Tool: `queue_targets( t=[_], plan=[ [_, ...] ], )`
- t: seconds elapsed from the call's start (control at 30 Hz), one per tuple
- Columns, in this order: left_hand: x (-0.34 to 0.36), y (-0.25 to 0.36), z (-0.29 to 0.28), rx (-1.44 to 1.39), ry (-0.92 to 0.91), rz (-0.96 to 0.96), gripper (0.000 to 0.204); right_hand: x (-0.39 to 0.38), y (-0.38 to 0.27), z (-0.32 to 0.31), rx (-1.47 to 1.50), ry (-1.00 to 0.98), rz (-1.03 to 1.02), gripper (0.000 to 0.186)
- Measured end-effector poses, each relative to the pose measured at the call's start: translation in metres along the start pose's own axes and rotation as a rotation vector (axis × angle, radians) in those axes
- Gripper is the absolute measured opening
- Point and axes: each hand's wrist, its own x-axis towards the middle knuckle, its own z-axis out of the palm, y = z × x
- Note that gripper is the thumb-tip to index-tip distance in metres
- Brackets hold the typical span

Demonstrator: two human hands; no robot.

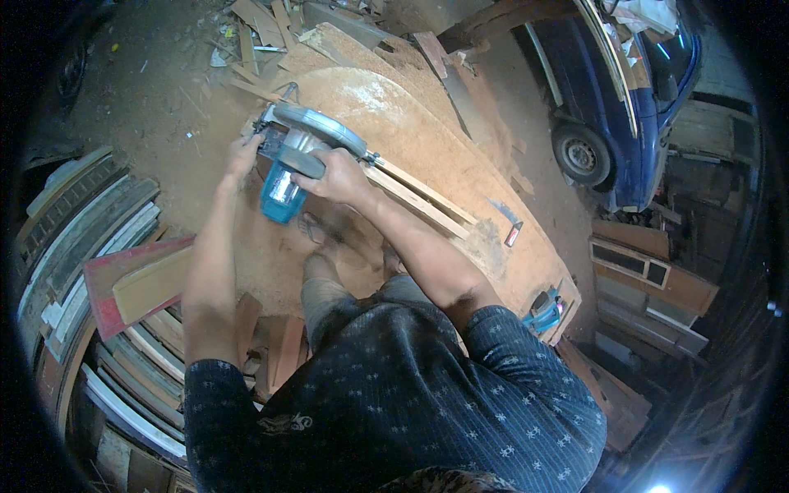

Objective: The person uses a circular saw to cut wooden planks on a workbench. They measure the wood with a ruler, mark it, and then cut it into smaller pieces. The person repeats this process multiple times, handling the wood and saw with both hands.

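A circular saw [288,177] with a teal motor housing and a silver blade guard sits over the near edge of a large wooden board, at the left end of two narrow wood strips [419,197]. My right hand [339,176] is wrapped round its dark handle. At the saw's left end, my left hand [240,160] is closed against the dark front part; its fingertips are partly hidden there. The blade itself cannot be seen. Side by side, the strips lie along the board [394,123] and run to the right from the saw.
A small red-and-silver tool [514,233] and a second teal power tool [544,311] lie on the board's right part. Stacked wood pieces [123,329] fill the left side. A blue vehicle [616,123] stands at the far right, and wood scraps [259,25] litter the floor behind.
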Motion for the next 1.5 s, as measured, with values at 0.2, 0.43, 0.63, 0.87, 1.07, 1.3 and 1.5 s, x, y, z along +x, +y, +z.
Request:
queue_targets(
  t=[0.2, 0.43, 0.63, 0.87, 1.07, 1.3, 1.5],
  plan=[
    [-0.037, 0.025, -0.001, 0.025, 0.046, 0.044, 0.034, -0.028, -0.009, -0.020, 0.025, 0.046, 0.020, 0.047],
    [-0.137, 0.033, 0.049, -0.275, -0.173, 0.070, 0.039, -0.126, -0.028, -0.131, -0.027, 0.149, 0.010, 0.041],
    [-0.247, 0.039, 0.241, -0.252, -0.136, 0.067, 0.041, -0.313, -0.018, -0.355, 0.358, 0.201, 0.603, 0.048],
    [-0.246, 0.074, 0.427, 0.424, 0.349, -0.003, 0.073, -0.465, 0.048, -0.485, 0.289, 0.333, 0.695, 0.053],
    [-0.240, 0.118, 0.463, 0.423, 0.269, -0.175, 0.091, -0.551, 0.220, -0.501, -0.566, 0.015, 0.500, 0.053],
    [-0.163, 0.076, 0.505, 0.416, 0.384, -0.324, 0.099, -0.578, 0.365, -0.408, -0.675, -0.374, 0.994, 0.035],
    [-0.149, 0.089, 0.526, 0.413, 0.189, -0.294, 0.091, -0.592, 0.392, -0.341, -0.615, -0.499, 1.129, 0.033]
  ],
)
